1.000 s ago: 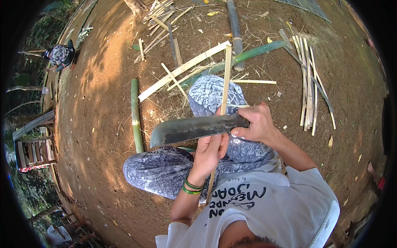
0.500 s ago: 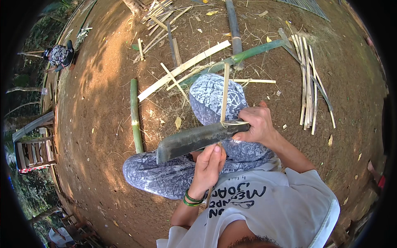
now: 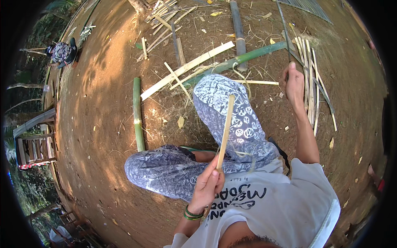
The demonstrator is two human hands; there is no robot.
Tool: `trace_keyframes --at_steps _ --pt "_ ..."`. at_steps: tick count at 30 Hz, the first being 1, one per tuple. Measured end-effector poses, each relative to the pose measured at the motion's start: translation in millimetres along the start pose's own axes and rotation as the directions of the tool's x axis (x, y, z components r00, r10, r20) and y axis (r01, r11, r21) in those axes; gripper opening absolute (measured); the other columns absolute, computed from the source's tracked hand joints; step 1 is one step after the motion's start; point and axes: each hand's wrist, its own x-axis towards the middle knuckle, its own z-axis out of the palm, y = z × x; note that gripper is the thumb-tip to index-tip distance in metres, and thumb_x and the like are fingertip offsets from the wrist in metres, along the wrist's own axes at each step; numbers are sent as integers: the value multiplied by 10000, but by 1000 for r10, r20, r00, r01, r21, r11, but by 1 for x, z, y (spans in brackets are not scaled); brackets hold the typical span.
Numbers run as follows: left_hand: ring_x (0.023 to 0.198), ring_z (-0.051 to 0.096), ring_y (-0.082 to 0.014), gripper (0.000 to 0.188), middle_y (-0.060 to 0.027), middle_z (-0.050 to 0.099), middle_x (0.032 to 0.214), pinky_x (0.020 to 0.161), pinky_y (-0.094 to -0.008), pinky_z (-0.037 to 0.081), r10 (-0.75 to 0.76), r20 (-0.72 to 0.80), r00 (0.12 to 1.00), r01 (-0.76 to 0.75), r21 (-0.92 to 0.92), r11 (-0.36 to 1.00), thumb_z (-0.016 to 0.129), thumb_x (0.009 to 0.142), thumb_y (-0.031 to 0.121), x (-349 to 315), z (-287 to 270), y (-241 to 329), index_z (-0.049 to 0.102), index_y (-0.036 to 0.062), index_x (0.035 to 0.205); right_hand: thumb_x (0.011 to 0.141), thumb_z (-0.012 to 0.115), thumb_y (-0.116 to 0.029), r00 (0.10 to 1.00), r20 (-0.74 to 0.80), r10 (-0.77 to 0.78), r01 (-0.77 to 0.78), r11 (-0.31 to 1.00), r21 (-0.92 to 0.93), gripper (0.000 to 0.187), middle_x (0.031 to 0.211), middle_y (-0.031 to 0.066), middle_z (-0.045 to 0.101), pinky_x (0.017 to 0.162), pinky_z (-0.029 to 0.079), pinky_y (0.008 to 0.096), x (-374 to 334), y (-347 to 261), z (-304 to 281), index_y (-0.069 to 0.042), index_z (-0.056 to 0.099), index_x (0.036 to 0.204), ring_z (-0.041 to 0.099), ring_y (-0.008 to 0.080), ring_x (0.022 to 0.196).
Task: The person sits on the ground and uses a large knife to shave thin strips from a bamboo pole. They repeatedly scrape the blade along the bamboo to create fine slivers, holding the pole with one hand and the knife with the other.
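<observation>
In my left hand [image 3: 208,182], closed in front of my chest, is a narrow pale bamboo strip [image 3: 226,128]. The strip stands up from the fist, slanting away over my bent legs. My right hand [image 3: 294,84] is out at the far right, gripping a machete [image 3: 285,31]. Its dark blade is turned edge-on, so it looks like a thin line pointing away from me; the handle is hidden in my fist. A curled bamboo shaving [image 3: 240,74] shows beyond my raised knee, near a green bamboo pole [image 3: 260,52]. The machete and the strip are well apart.
Split bamboo strips [image 3: 309,82] lie in a bundle at the right. A wide pale slat [image 3: 188,70] and a short green bamboo length [image 3: 137,113] rest on the dirt ahead and left. More slats [image 3: 163,20] are piled farther off. Another person [image 3: 62,53] sits at far left.
My right hand has swung the machete away from the strip, outward to the far right. The curled shaving has come off the strip. My left hand still holds the strip near my chest.
</observation>
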Motion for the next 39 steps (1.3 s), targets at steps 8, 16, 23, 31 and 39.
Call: trace_keyframes --at_steps 8,16,23,31,39 --pt "516 284 -42 503 28 324 711 445 -182 244 -12 -35 999 6 -188 982 317 1098 241 38 -6 15 215 137 1579 852 773 -341 838 543 -61 -170 915 366 327 574 -89 490 438 308 201 -66 -81 21 -45 652 919 439 11 494" --pt "588 345 -38 473 29 444 709 539 -194 331 214 -116 970 -164 340 926 380 1064 123 62 1 16 342 57 1530 844 780 -197 747 654 -123 -85 957 277 199 596 -51 569 484 333 223 -96 -109 43 -8 721 865 488 12 564" --pt "629 420 -80 453 -64 627 882 621 -230 412 333 -107 937 -244 483 841 427 1025 34 45 -7 24 427 24 1478 856 718 -93 672 738 -57 -328 871 366 170 544 -64 514 455 302 234 -69 -131 38 -16 658 717 445 3 511" --pt "637 459 -66 461 7 508 701 632 -235 424 354 -139 925 -260 451 854 383 1055 81 21 -30 51 371 27 1512 818 722 -108 567 745 -352 289 932 220 171 547 -70 472 474 293 252 -39 -195 65 -6 639 709 401 12 525" --pt "623 389 -91 470 -33 488 738 582 -259 383 268 -293 918 -171 317 933 400 1068 174 -21 -57 58 366 87 1529 816 699 -108 421 771 -478 504 830 239 184 559 -39 508 508 343 269 -18 -264 122 12 623 700 446 42 551"
